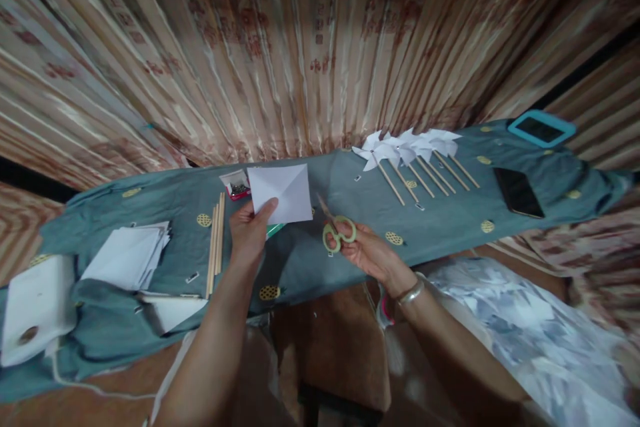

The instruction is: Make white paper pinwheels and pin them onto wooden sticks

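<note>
My left hand (249, 230) pinches the lower corner of a white square paper (281, 192) with diagonal creases, holding it up above the table. My right hand (367, 253) grips a pair of green-handled scissors (336, 228), blades pointing up-left toward the paper's right edge but apart from it. Both hands hover over the teal cloth-covered table (320, 260).
Several finished white paper pinwheels on wooden sticks (410, 153) lie at the back right. Loose wooden sticks (216, 240) and a paper stack (129, 255) lie left. A small red box of pins (237, 184), a black phone (518, 192), a teal-cased tablet (541, 128) and a white box (35, 307) also rest there.
</note>
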Demonstrator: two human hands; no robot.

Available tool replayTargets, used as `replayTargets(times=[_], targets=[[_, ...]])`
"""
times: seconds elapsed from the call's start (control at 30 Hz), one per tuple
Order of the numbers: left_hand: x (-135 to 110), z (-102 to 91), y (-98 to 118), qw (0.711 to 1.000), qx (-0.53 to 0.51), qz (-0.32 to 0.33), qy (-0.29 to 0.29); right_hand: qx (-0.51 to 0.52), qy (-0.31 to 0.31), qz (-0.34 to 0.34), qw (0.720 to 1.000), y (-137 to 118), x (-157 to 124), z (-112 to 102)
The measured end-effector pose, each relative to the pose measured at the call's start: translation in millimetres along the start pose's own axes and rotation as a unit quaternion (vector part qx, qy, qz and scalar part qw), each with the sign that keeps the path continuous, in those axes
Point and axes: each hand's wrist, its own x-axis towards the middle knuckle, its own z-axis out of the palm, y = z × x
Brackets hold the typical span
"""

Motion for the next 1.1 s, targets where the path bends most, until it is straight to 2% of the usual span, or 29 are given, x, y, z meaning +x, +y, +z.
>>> replayTargets(times=[0.17,0.3,0.53,0.73,0.97,1.1], targets=[[-2.6,5.1,2.7,1.000,0.019,0.007,0.012,-0.020,0.037,0.000,0.999,-3.8,-4.2,-4.2],[-5.0,8.7,2.8,1.000,0.023,0.000,0.010,-0.094,0.009,-0.017,0.995,-5.5,-14.2,-9.0],[-2.6,14.3,-5.6,0.999,0.030,0.013,-0.013,-0.191,-0.003,-0.040,0.981,-1.6,-25.0,-19.5],[-3.5,19.0,-8.4,0.999,0.029,0.004,-0.026,-0.234,-0.050,-0.048,0.970,-4.9,-33.1,-20.3],[-3.3,16.6,-10.0,0.999,0.027,0.000,-0.038,-0.249,-0.070,-0.029,0.966,-2.3,-37.8,-22.3],[-2.1,15.3,-11.4,0.999,0.019,0.001,-0.041,-0.251,-0.060,-0.021,0.966,1.7,-38.0,-24.4]])
